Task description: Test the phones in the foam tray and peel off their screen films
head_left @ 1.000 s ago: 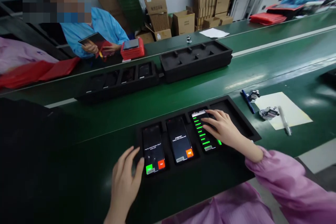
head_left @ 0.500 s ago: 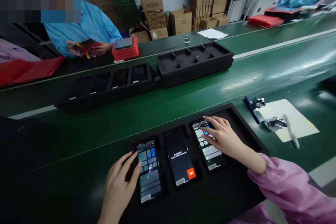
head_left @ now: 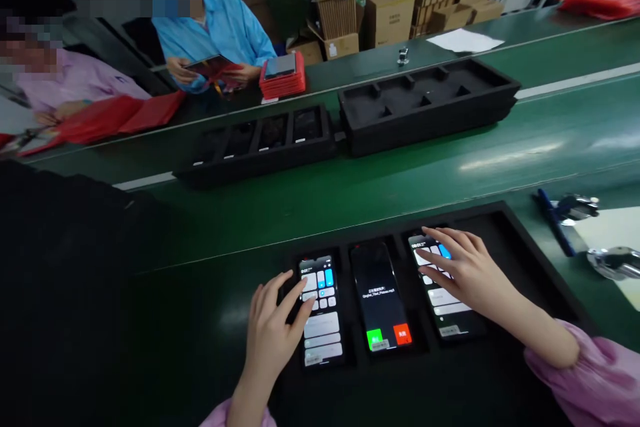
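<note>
Three lit smartphones lie face up in compartments of a black foam tray (head_left: 520,240) in front of me. My left hand (head_left: 275,327) is over the left phone (head_left: 323,327), fingers apart, fingertips at its upper screen. A light control panel with tiles shows there. The middle phone (head_left: 373,287) has a dark screen with white text, a green button and a red button; neither hand is on it. Over the right phone (head_left: 450,313) my right hand (head_left: 465,270) spreads its fingers, covering part of a similar panel. Whether the fingertips press the glass I cannot tell.
Across the green bench (head_left: 270,197) stand a black tray of phones (head_left: 255,163) and stacked black trays (head_left: 430,123). Metal-clipped papers (head_left: 600,233) lie at right. A co-worker in blue (head_left: 235,23) handles a device beside red sleeves (head_left: 283,83); another person in pink (head_left: 95,77) sits left.
The view has swung left, so things appear further right. The left phone's panel has brightened, and a green button now shows on the middle phone. Both hands stay over the same phones.
</note>
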`<state>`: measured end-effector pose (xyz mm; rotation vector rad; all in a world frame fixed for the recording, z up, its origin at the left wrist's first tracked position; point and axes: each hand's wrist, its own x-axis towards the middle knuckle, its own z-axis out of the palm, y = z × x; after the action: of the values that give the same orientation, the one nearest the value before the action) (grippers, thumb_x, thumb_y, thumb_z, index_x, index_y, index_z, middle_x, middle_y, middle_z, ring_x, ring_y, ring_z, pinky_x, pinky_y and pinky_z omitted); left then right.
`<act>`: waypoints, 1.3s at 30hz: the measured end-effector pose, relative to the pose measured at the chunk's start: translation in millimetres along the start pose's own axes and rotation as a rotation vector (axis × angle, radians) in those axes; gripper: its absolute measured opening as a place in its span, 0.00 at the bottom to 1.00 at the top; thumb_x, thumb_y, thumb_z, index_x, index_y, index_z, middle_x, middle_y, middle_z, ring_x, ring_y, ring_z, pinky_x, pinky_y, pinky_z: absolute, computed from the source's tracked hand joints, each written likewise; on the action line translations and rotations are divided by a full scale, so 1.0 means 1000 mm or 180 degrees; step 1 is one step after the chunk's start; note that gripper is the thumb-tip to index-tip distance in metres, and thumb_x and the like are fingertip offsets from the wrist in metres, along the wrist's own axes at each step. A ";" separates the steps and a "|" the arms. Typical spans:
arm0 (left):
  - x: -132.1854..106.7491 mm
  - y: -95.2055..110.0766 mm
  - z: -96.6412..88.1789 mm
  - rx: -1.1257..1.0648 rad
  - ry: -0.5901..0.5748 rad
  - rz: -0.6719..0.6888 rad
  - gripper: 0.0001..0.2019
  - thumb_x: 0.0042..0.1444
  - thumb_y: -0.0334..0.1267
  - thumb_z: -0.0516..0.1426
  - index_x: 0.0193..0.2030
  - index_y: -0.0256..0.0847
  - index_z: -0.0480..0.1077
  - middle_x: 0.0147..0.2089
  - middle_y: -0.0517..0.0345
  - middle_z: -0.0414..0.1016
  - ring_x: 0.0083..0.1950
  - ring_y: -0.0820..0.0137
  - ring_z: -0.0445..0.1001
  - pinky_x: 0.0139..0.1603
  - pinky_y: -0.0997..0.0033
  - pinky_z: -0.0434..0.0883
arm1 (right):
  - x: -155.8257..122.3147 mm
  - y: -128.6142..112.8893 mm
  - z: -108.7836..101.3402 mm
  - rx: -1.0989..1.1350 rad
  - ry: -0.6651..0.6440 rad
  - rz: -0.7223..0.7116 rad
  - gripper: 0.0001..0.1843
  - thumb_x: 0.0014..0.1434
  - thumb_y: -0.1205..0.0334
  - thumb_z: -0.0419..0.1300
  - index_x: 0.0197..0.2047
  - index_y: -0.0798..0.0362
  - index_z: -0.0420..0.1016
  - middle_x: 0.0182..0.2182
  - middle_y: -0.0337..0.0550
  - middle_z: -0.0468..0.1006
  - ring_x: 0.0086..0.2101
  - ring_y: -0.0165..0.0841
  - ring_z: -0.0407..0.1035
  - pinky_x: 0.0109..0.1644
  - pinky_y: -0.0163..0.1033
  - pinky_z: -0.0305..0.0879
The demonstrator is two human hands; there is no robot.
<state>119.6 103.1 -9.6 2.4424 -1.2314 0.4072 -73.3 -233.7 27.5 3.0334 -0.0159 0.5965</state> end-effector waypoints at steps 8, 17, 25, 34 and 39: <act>0.004 -0.003 0.000 -0.0079 0.0142 0.0367 0.15 0.69 0.43 0.53 0.53 0.42 0.77 0.55 0.41 0.75 0.52 0.52 0.77 0.52 0.46 0.74 | 0.003 -0.004 -0.003 -0.0033 -0.0148 0.0063 0.14 0.74 0.57 0.54 0.47 0.47 0.82 0.54 0.51 0.81 0.52 0.45 0.73 0.52 0.51 0.67; 0.002 -0.009 0.005 -0.0024 0.0201 0.0485 0.15 0.69 0.43 0.52 0.54 0.43 0.76 0.55 0.41 0.75 0.52 0.53 0.77 0.54 0.46 0.72 | 0.001 -0.004 -0.005 0.0082 -0.0070 0.0159 0.14 0.74 0.56 0.54 0.49 0.47 0.82 0.54 0.51 0.80 0.50 0.43 0.73 0.51 0.50 0.68; -0.008 0.055 -0.019 -0.0420 0.0400 0.0403 0.12 0.68 0.39 0.57 0.54 0.44 0.77 0.52 0.50 0.80 0.56 0.64 0.76 0.77 0.52 0.51 | -0.004 -0.005 -0.003 0.0142 -0.0144 0.0174 0.12 0.73 0.55 0.57 0.48 0.47 0.82 0.57 0.53 0.78 0.54 0.46 0.71 0.54 0.51 0.65; 0.002 0.100 -0.016 -0.0549 0.0146 0.0606 0.19 0.72 0.50 0.50 0.52 0.47 0.79 0.53 0.52 0.81 0.58 0.64 0.74 0.80 0.49 0.38 | -0.002 -0.003 -0.001 0.0196 -0.0084 0.0133 0.13 0.73 0.56 0.56 0.47 0.48 0.82 0.54 0.51 0.80 0.52 0.44 0.72 0.51 0.49 0.66; 0.059 0.080 0.002 0.0243 -0.0331 0.0672 0.24 0.72 0.53 0.46 0.59 0.45 0.76 0.58 0.43 0.78 0.58 0.52 0.74 0.70 0.24 0.53 | 0.000 -0.005 -0.002 0.0121 -0.0017 0.0139 0.14 0.74 0.57 0.55 0.46 0.48 0.83 0.53 0.51 0.81 0.52 0.44 0.72 0.50 0.49 0.66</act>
<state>88.6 16.5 29.2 2.4317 -1.5523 0.3956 -74.4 -228.7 28.9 3.0789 -0.0719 0.5985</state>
